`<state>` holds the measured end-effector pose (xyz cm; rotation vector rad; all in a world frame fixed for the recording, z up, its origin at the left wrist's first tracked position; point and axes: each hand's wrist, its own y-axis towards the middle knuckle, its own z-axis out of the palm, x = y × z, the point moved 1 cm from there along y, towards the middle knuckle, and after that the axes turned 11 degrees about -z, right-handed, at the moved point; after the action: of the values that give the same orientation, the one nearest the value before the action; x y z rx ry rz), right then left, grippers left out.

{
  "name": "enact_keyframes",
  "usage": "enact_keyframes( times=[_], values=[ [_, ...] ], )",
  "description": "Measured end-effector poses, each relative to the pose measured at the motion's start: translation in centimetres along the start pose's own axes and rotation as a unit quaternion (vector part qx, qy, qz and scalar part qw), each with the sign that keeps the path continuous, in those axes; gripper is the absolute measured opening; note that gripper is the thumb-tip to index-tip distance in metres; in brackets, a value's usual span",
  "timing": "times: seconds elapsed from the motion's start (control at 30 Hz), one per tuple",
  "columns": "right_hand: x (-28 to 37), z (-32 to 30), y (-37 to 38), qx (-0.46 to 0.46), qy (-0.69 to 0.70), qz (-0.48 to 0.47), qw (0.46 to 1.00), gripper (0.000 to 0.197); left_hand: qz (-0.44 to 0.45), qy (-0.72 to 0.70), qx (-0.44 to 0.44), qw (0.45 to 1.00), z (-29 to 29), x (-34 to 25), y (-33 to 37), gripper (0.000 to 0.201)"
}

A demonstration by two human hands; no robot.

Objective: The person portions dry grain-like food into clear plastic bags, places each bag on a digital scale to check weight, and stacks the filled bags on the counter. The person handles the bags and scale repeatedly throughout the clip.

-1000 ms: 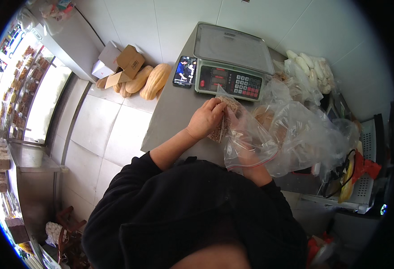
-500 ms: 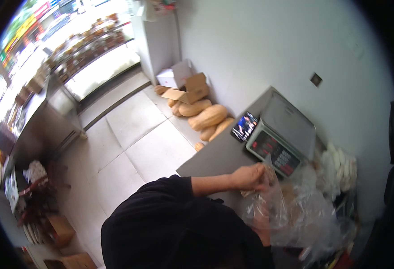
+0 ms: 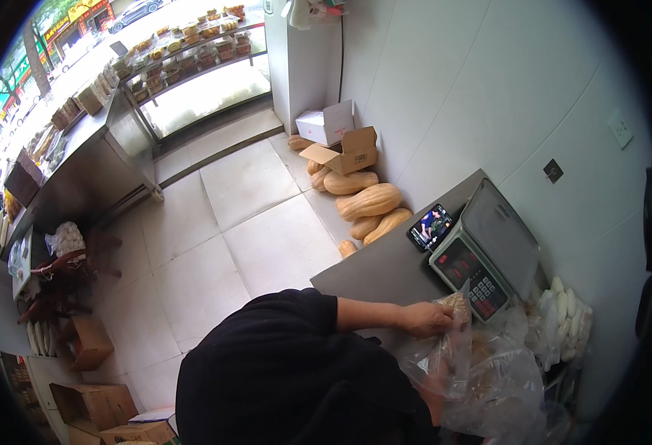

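Fingers of the left hand (image 3: pixel 427 320) are closed around a small brownish bundle (image 3: pixel 456 304) and the gathered mouth of a clear plastic bag (image 3: pixel 445 360), holding both just in front of the scale (image 3: pixel 482 256) near the middle of the grey counter (image 3: pixel 374 271). The bag hangs down from that pinch toward the counter's near edge, where it meets a larger heap of crumpled clear plastic (image 3: pixel 504 386). The right hand is hidden behind the plastic and the person's dark sleeve, so I cannot tell its grip. A phone (image 3: pixel 430 227) with a lit screen lies on the counter touching the scale's far left corner. White elongated pieces (image 3: pixel 569 319) are stacked at the counter's right edge against the wall. Beyond the counter's far end, several tan squashes (image 3: pixel 363 204) lie on the tiled floor beside open cardboard boxes (image 3: pixel 341 144).
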<state>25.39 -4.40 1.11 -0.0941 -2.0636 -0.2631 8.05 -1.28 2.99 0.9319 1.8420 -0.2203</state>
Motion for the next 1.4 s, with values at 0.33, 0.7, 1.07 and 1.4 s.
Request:
enact_keyframes(
  times=[0.33,0.7,1.07,1.4],
  values=[
    [0.9,-1.7,-3.5,-0.071,0.240,0.027,0.968,0.039,0.106,0.101,0.024,0.989,0.7,-0.9,0.9,0.012],
    [0.5,3.0,1.0,-0.029,0.790,0.089,0.606,0.037,-0.095,0.184,-0.071,0.976,-1.0,-3.3,1.7,0.026],
    [-1.5,4.7,-0.2,-0.156,0.440,-0.016,0.884,0.039,0.039,0.129,-0.055,0.989,-1.0,-3.0,1.1,0.013],
    [1.4,1.9,-0.5,-0.112,0.662,0.088,0.735,0.039,0.073,0.220,-0.082,0.969,-0.8,-4.9,0.0,0.022]
  ],
)
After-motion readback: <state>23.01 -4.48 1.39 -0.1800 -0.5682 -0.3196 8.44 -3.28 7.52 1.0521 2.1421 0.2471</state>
